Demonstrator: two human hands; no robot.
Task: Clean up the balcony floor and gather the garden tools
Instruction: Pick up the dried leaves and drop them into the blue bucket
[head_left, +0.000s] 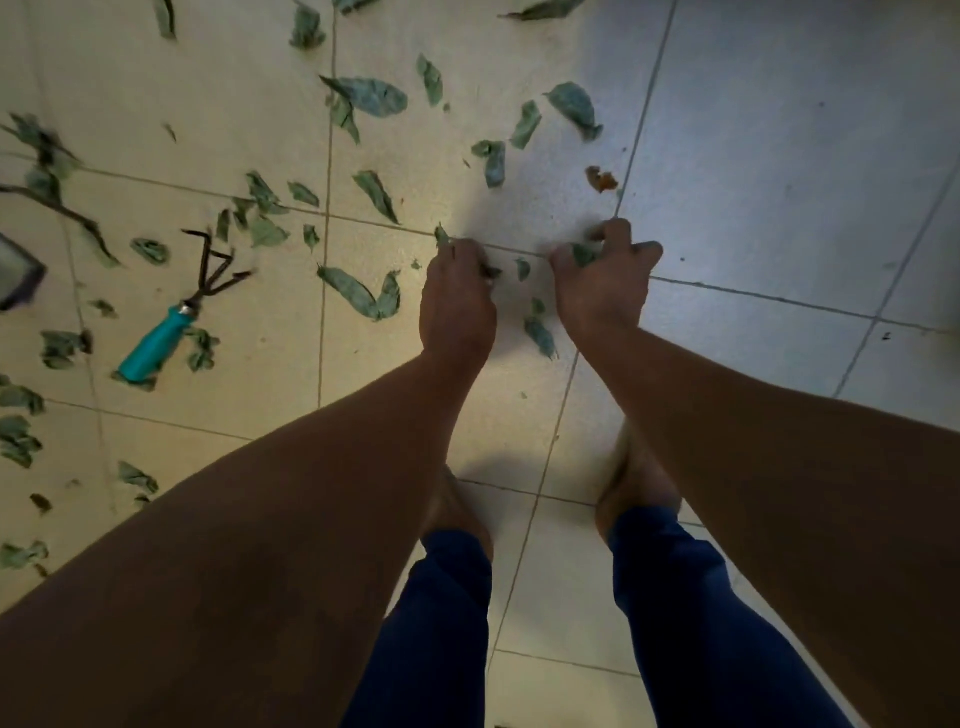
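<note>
Head view: I see my left hand (457, 296) and right hand (602, 275) apart, each clutching leaves (584, 254) off the tiled floor (779, 182); one teal-handled hand rake (171, 322) lies left among dozens more.

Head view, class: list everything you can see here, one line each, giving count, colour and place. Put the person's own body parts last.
Floor tiles: many, pale cream to grey-white, filling the view.
Fallen leaves: dozens, dull green, scattered mostly over the left and upper floor.
Brown leaf scrap: one, orange-brown, above the right hand.
Hand rake: one, teal handle with dark metal prongs, lying on the floor at left.
Twig: one, dark, far left.
Dark-framed object: one, cut off at the left edge; cannot tell what it is.
Trouser legs: two, dark blue, bottom centre.
Feet: two, bare, below the arms.
Left hand: one, gripping leaves.
Right hand: one, gripping leaves.
</note>
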